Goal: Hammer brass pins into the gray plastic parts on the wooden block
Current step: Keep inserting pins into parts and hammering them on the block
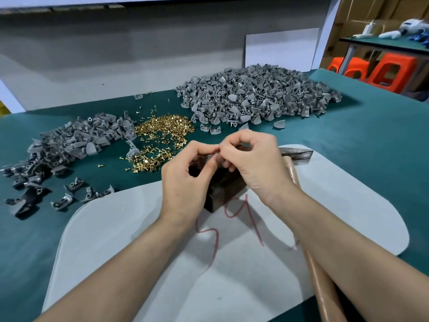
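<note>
Brass pins (162, 131) lie in a loose heap on the green surface (371, 147), just beyond my hands. They are small, hard and smooth, so they will roll and slip. I judge each is best pinched by the shank, just under the head, between thumb and forefinger.

My left hand (185, 177) and right hand (253, 163) meet fingertip to fingertip over the dark wooden block (222, 194), which stands on the white board (232, 275). My left grip is curled round a gray plastic part (210, 157), of which only a sliver shows between the fingers. My right grip is pinched shut at thumb and forefinger, but whether a pin is in it I cannot tell; the spot is hidden.

The part looks light and stiff, a thin moulded shell. I would hold it by its edges, steady on the block, with fingers clear of the hole. A skewed pin could crack it or spring away.

The hammer (297, 153) rests just beside my right wrist, with neither hand on it. Its head looks heavy, so I judge short taps will do. More gray parts (255, 94) are heaped at the back.
</note>
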{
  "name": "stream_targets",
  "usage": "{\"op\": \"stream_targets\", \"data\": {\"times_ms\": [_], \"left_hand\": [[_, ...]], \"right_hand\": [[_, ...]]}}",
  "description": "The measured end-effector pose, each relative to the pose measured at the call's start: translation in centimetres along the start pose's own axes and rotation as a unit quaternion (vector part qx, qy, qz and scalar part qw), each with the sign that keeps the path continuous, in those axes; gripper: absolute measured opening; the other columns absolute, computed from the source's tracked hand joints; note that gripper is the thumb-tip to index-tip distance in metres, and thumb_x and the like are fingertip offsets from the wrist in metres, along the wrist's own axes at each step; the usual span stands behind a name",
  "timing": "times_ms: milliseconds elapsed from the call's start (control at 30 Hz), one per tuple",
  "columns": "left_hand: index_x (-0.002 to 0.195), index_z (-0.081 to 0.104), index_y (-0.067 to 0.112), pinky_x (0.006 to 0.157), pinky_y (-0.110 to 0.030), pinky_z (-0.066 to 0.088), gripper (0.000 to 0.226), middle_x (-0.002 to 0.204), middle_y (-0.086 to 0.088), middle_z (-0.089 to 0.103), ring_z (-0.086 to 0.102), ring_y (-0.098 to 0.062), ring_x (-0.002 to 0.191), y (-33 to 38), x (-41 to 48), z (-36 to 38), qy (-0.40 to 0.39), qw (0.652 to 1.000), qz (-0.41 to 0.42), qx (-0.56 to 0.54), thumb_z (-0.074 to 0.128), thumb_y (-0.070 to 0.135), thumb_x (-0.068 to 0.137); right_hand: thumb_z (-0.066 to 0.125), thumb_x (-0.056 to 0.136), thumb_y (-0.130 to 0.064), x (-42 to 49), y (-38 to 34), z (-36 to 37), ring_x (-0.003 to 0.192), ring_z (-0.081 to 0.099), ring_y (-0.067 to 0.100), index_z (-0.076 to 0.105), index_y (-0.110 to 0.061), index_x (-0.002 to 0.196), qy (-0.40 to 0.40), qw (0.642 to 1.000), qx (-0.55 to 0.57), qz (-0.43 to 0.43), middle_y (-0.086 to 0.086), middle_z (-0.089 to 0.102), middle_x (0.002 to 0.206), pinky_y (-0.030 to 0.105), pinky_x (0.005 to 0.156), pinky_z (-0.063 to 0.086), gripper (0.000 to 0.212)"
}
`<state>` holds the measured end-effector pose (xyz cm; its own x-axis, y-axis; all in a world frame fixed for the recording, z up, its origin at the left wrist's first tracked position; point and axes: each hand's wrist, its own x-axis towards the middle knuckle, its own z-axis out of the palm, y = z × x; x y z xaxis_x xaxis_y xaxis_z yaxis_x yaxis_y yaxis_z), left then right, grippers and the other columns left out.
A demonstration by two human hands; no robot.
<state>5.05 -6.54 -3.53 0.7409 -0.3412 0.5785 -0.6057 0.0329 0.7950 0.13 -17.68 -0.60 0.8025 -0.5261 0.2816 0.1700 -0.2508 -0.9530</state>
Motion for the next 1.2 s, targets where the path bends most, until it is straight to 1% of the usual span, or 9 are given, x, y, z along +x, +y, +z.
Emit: {"op": "stream_targets", "data": {"times_ms": [200, 367, 533, 667, 733, 800, 867, 1067, 1200], "left_hand": [[0.084, 0.065, 0.027, 0.072, -0.017, 0.044, 0.013, 0.080, 0.011, 0.066, 0.059, -0.002, 0.076, -0.4, 0.1, 0.0, 0.015, 1.000, -0.002, 0.016, 0.066, 0.014, 0.082], [0.087, 0.067, 0.020, 0.079, -0.023, 0.048, 0.013, 0.088, 0.005, 0.066, 0.061, -0.005, 0.085, -0.5, 0.2, 0.0, 0.027, 0.998, 0.043, 0.048, 0.069, 0.009, 0.081], [0.088, 0.072, 0.014, 0.089, -0.020, 0.046, 0.007, 0.106, 0.002, 0.060, 0.057, 0.001, 0.103, -0.8, 0.3, -0.1, 0.043, 0.995, 0.063, 0.066, 0.070, 0.009, 0.082], [0.097, 0.067, 0.016, 0.088, -0.016, 0.050, 0.025, 0.109, 0.002, 0.057, 0.061, -0.006, 0.102, -0.4, 0.4, 0.0, 0.014, 0.999, 0.027, 0.015, 0.068, -0.004, 0.082], [0.093, 0.066, 0.019, 0.096, -0.031, 0.051, 0.030, 0.109, 0.005, 0.058, 0.065, -0.007, 0.097, -0.3, 0.4, 0.0, 0.002, 1.000, -0.009, -0.005, 0.066, -0.008, 0.082], [0.086, 0.068, 0.022, 0.106, -0.051, 0.041, 0.027, 0.106, 0.013, 0.060, 0.066, -0.002, 0.089, -0.5, 0.4, -0.1, -0.005, 0.999, -0.027, 0.018, 0.066, -0.005, 0.081], [0.082, 0.070, 0.022, 0.109, -0.059, 0.032, 0.022, 0.104, 0.017, 0.060, 0.066, 0.000, 0.088, -0.6, 0.5, -0.2, -0.011, 0.999, -0.032, 0.032, 0.066, 0.000, 0.080], [0.080, 0.063, 0.033, 0.109, -0.058, 0.032, 0.021, 0.095, 0.018, 0.063, 0.064, -0.012, 0.099, -0.1, 0.7, -0.3, -0.029, 0.999, -0.032, 0.031, 0.061, 0.013, 0.075], [0.088, 0.056, 0.041, 0.110, -0.051, 0.031, 0.023, 0.103, 0.015, 0.063, 0.057, -0.006, 0.106, -0.3, 0.9, -0.5, -0.017, 0.996, -0.064, 0.067, 0.058, 0.024, 0.074]], "right_hand": [[0.063, 0.079, 0.003, 0.5, 0.3, -0.5, 0.053, 0.061, 0.014, 0.064, -0.011, 0.062, -0.044, 0.999, 0.021, 0.017, 0.006, 0.064, 0.057, 0.025, 0.059, 0.052, 0.022], [0.063, 0.078, 0.006, 0.7, 0.0, -0.9, 0.051, 0.062, 0.011, 0.062, -0.009, 0.062, -0.067, 0.998, 0.011, 0.021, 0.001, 0.062, 0.053, 0.022, 0.056, 0.052, 0.023], [0.064, 0.074, 0.006, 0.8, -0.1, -1.1, 0.057, 0.066, 0.020, 0.060, -0.013, 0.058, -0.041, 0.999, 0.010, 0.027, 0.004, 0.064, 0.055, 0.036, 0.068, 0.057, 0.026], [0.065, 0.073, 0.005, 1.0, -0.1, -1.4, 0.065, 0.070, 0.025, 0.061, -0.014, 0.059, -0.032, 0.999, -0.006, 0.032, 0.010, 0.067, 0.060, 0.044, 0.077, 0.058, 0.023], [0.067, 0.072, -0.001, 1.0, 0.0, -1.5, 0.063, 0.065, 0.017, 0.062, -0.017, 0.060, -0.034, 0.997, -0.076, 0.000, 0.006, 0.066, 0.062, 0.037, 0.071, 0.056, 0.021], [0.068, 0.073, -0.006, 1.0, -0.2, -1.6, 0.059, 0.055, 0.009, 0.062, -0.021, 0.061, -0.045, 0.990, -0.134, -0.028, -0.004, 0.062, 0.060, 0.026, 0.063, 0.045, 0.020], [0.068, 0.075, -0.007, 1.1, -0.4, -1.9, 0.058, 0.051, 0.004, 0.060, -0.024, 0.062, -0.050, 0.986, -0.154, -0.049, -0.010, 0.058, 0.061, 0.020, 0.063, 0.041, 0.023], [0.066, 0.077, -0.006, 0.7, -0.3, -1.6, 0.058, 0.050, 0.001, 0.062, -0.017, 0.070, -0.061, 0.976, -0.190, -0.092, -0.010, 0.057, 0.062, 0.011, 0.060, 0.038, 0.014], [0.067, 0.078, -0.007, 0.6, 0.0, -1.4, 0.060, 0.051, 0.001, 0.063, -0.016, 0.072, -0.059, 0.973, -0.205, -0.085, -0.011, 0.057, 0.061, 0.008, 0.060, 0.038, 0.011]]}}
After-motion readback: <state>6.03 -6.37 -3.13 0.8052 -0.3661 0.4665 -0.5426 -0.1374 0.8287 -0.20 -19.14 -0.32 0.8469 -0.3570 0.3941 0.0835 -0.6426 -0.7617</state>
